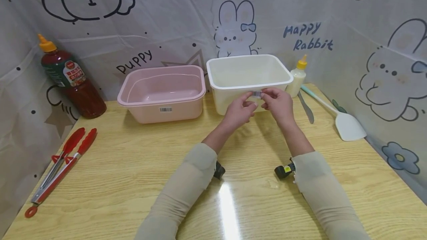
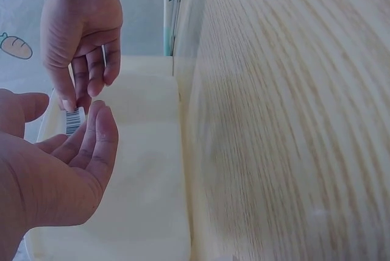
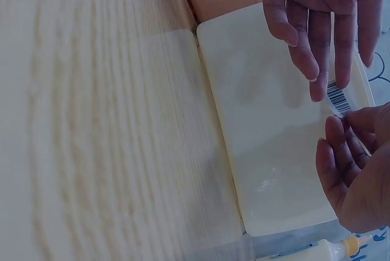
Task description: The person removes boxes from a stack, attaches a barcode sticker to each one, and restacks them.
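Observation:
At the front rim of the white tub [image 1: 248,72] is a small barcode sticker [image 1: 256,93]. The right hand [image 1: 277,105] pinches its right end between thumb and index finger. From the other side, the left hand [image 1: 239,111] touches the sticker with extended fingertips, its thumb held apart, as the right wrist view shows. Close up in the left wrist view, the sticker [image 2: 72,122] spans the two hands' fingertips. Part of the tub's front wall [image 3: 262,127] is hidden behind the hands.
Left of the white tub stands a pink tub [image 1: 161,112] with its own barcode label. Further left are a red sauce bottle [image 1: 76,80] and red tongs [image 1: 63,166]. To the right are a squeeze bottle [image 1: 298,79], a knife [image 1: 306,108] and a white spatula [image 1: 349,126].

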A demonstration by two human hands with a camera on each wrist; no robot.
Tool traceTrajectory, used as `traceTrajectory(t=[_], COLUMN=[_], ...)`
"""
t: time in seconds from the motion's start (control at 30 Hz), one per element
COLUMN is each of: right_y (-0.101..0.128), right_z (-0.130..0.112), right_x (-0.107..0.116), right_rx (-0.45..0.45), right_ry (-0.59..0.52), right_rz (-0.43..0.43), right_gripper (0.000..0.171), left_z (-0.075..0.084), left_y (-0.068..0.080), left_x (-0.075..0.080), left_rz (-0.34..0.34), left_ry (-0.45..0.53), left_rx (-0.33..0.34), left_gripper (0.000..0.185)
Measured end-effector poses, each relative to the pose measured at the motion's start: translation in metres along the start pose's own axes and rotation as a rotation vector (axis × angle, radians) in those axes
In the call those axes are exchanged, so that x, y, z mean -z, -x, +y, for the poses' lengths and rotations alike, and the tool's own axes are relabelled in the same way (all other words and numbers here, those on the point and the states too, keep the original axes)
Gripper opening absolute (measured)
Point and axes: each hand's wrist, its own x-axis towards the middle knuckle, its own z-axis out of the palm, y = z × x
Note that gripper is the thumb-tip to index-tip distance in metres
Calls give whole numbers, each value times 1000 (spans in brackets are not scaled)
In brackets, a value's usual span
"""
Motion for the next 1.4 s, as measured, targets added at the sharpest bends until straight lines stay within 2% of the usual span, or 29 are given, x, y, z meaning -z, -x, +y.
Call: traceTrajectory(t=[0.63,1.03,1.13,1.3,1.4], right_y=[1,0,1,3,3], right_z=[5,5,5,4,4], right_x=[0,5,0,-6,-5], right_rx=[-36,-53,-35,11,5], right_ry=[-23,0,-21,-4,2], right_rz=[33,60,33,-60,-58], right_gripper=[34,42,41,41,41], left_z=[-1,1,1,0,-2], left_y=[-1,-2,-3,-4,-4], left_x=[3,4,5,7,9], left_rz=[6,6,-1,-14,-19], left_ry=[-12,-14,-23,-77,-86], left_rx=[12,-17,-22,-35,-37], left_gripper=[53,53,53,48,48])
